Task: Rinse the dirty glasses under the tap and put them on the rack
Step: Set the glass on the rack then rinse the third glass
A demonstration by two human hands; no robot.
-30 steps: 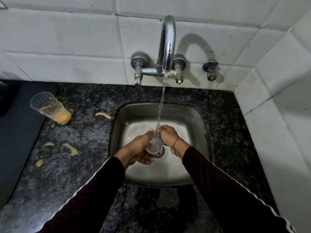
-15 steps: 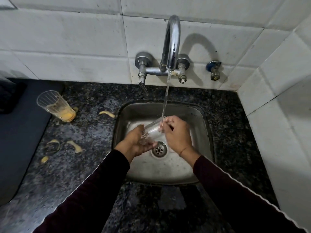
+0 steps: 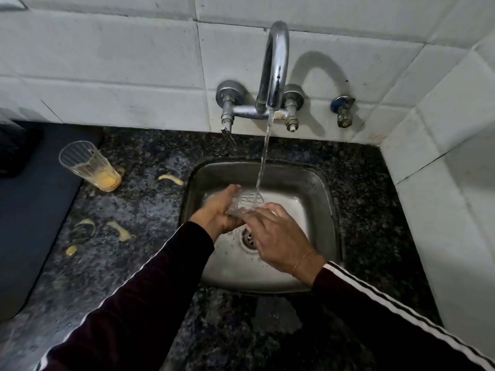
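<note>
White wall tiles back a dark speckled stone table [image 3: 150, 167] with a steel sink [image 3: 325, 199] set into it at the centre of the frame. Your left hand [image 3: 218, 214] grips the clear glass [image 3: 245, 203] over the sink, fingers curled round its body. Your right hand [image 3: 278, 236] lies against its near side, fingers loosely bent on the wall; whether they truly clamp it is hard to tell through the clear glass. Water from the tap [image 3: 276, 68] falls onto the glass near its mouth.

Risk lies in the grip: wet glass is slick, and a loose hold could drop it against the steel and crack it. A stream striking the rim may also splash outward.

Compared with 0.5 s ago, the glass is tipped further toward the stream and your right hand has slid lower along it.

1 more dirty glass [image 3: 89, 166] with yellow residue stands at upper left of the frame, beside 5 or so yellow smears [image 3: 120, 231] on the stone. No rack shows.
</note>
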